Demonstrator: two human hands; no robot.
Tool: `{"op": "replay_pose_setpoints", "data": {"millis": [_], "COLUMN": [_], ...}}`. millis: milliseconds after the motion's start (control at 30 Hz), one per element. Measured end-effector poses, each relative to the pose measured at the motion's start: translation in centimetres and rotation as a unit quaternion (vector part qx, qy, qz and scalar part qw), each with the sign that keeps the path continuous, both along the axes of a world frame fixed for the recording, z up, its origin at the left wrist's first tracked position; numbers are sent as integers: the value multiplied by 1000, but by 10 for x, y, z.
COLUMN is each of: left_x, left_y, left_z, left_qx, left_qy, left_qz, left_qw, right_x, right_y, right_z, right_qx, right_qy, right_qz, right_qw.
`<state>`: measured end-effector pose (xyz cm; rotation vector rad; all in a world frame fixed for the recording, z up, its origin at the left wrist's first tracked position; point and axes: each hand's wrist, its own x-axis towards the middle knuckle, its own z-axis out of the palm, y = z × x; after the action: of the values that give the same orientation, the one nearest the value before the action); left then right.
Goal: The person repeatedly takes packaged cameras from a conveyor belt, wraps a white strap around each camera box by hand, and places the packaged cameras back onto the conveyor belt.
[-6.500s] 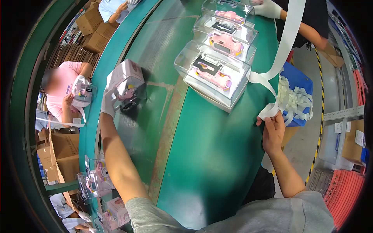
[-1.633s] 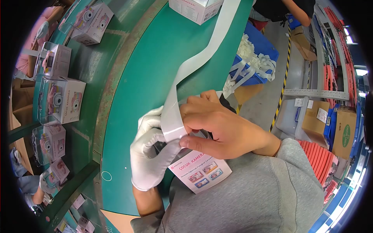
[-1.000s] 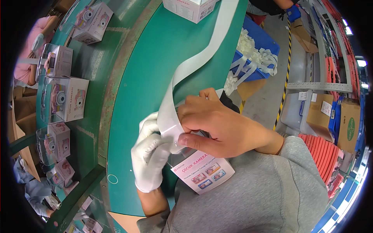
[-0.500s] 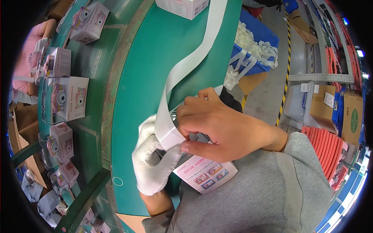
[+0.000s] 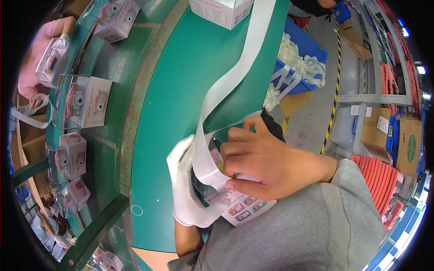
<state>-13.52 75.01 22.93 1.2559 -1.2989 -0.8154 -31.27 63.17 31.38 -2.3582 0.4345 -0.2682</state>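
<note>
Since half a second ago, the white-gloved left hand (image 5: 183,194) has opened from a bunched-up shape into a wide curve. Both hands have moved a little to the right and down in the frame.

The left hand is low in the middle, around the side of a pink and white box (image 5: 253,210). Its thumb is spread away from its fingers, and I cannot tell how hard it grips. The box is tilted, just in front of a grey shirt (image 5: 289,226), with a see-through cover on its upper part. Pink writing and small pictures are on its front.

The bare right hand (image 5: 260,158) is over the box. Its thumb and fingers are pinching the end of a long white strip (image 5: 212,97). That strip curves up across the green desk (image 5: 162,126) to the top of the frame. Near it, at the top, sits a second box (image 5: 221,13).

On the left side, more boxes (image 5: 97,101) stand on a green belt (image 5: 117,63). At the upper left, a person in a pink shirt (image 5: 29,72) has a clear-covered box (image 5: 52,63) close by, and it is now tipped nearer to the shirt than before.

At the upper right, a blue bin (image 5: 312,40) holds a heap of white scraps (image 5: 294,56). Lower down on the right is a red stack (image 5: 382,180), with a cardboard carton (image 5: 409,144) above it.
</note>
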Motion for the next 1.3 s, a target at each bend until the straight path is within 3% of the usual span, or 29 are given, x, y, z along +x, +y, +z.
{"op": "replay_pose_setpoints", "data": {"millis": [333,467,667,800,833,967,1033,1067,1133,1200,1233,1300], "left_x": [-10,-6,-10,4,7,24,28,27,17,-29,-35,-41], "left_y": [8,10,19,6,4,2,18,36,74,85,85,74], "left_z": [1,17,28,49,49,38,10,-6,-32,-4,10,33], "left_qx": [25,21,109,85,86,173,197,184,291,228,220,172], "left_qy": [67,-30,20,-233,-234,-95,47,39,109,286,282,156], "left_qz": [23,21,29,-5,-4,-16,41,43,8,79,85,55], "left_qw": [997,999,993,969,968,980,978,981,951,927,930,971], "right_x": [0,1,9,2,-1,-18,-34,-41,-48,-46,-44,-40], "right_y": [8,8,5,-5,-3,19,27,32,37,44,48,50], "right_z": [-8,-3,2,-4,-7,-28,-33,-35,-39,-39,-39,-40], "right_qx": [-59,42,85,119,120,405,417,408,484,456,439,404], "right_qy": [-6,-11,-105,-281,-282,-222,-145,-155,-98,-157,-205,-299], "right_qz": [16,0,-61,-165,-164,-174,-190,-182,-160,-149,-139,-117], "right_qw": [998,999,989,938,938,869,877,881,855,863,864,856]}}
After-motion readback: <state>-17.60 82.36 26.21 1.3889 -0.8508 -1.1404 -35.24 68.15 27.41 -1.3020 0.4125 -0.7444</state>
